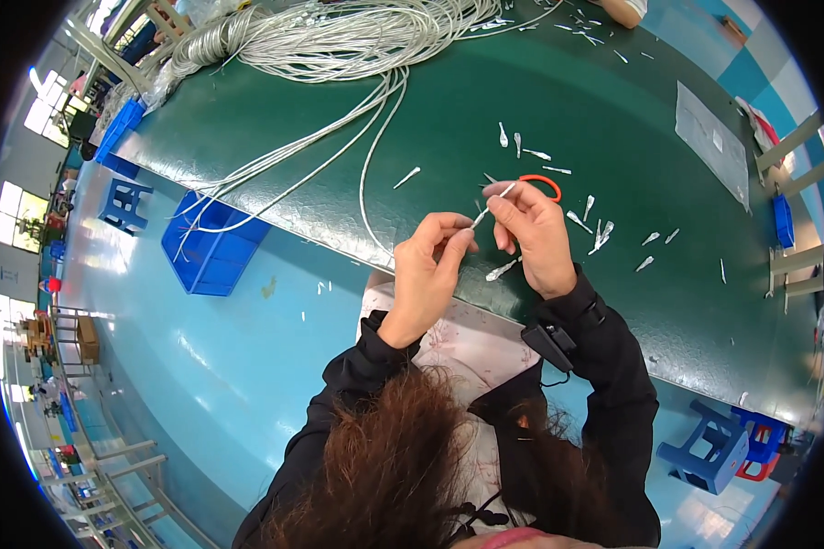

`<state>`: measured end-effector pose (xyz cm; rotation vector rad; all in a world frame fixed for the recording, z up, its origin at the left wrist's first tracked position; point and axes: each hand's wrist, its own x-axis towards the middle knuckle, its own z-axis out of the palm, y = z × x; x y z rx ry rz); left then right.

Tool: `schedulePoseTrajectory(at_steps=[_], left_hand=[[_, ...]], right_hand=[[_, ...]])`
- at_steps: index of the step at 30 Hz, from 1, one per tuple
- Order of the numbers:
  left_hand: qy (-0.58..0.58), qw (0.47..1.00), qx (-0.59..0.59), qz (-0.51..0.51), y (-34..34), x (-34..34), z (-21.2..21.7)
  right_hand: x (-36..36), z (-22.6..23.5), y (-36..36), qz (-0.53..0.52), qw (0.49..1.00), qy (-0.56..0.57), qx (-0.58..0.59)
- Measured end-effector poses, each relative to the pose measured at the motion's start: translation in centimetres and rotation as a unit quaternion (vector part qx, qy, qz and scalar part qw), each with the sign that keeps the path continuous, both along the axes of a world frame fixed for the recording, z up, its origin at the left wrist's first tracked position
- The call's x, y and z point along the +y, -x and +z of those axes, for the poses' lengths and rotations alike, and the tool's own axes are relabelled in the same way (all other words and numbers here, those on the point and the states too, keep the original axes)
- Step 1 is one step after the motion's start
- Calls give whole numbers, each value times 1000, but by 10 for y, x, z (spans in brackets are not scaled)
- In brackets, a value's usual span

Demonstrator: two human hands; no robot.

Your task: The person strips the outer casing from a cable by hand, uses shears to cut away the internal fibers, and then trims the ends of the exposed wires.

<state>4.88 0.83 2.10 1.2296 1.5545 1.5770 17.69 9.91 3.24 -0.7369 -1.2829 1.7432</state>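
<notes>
Near the table's front edge, my left hand (pixel 430 274) pinches a thin whitish cable (pixel 479 220) between thumb and fingers. My right hand (pixel 533 236) is closed on the same piece, its thumb and forefinger near the upper tip. A short stretch of it shows between the two hands. Just beyond my right hand lie scissors with an orange handle (pixel 545 182), partly hidden by the fingers. One silvery cable (pixel 364 174) curves down from the big bundle toward my left hand; whether it joins the held piece cannot be seen.
A large coil of silvery cables (pixel 339 46) covers the far left of the green table (pixel 467 91), with ends hanging over a blue bin (pixel 215 256). Several white scraps (pixel 601 236) are scattered about. A clear plastic bag (pixel 712 142) lies right; blue stools (pixel 705 448) stand below.
</notes>
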Motion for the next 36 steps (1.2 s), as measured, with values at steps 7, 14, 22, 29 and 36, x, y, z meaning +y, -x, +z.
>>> schedulePoseTrajectory(at_steps=[7, 14, 22, 29, 36], left_hand=[[26, 983, -168, -66, 9, 9, -2], [55, 928, -332, -161, 22, 12, -5], [49, 897, -398, -183, 25, 14, -8], [36, 971, -215, -96, 25, 8, -2], [27, 984, -159, -71, 37, 6, -2]], right_hand=[[0, -3, 1, 55, 997, -39, -42], [-3, -6, 2, 65, 996, -38, -49], [1, -8, -1, 54, 997, -31, -55], [45, -7, -24, -127, 806, -454, -357], [55, -21, -34, -77, 700, -542, -459]])
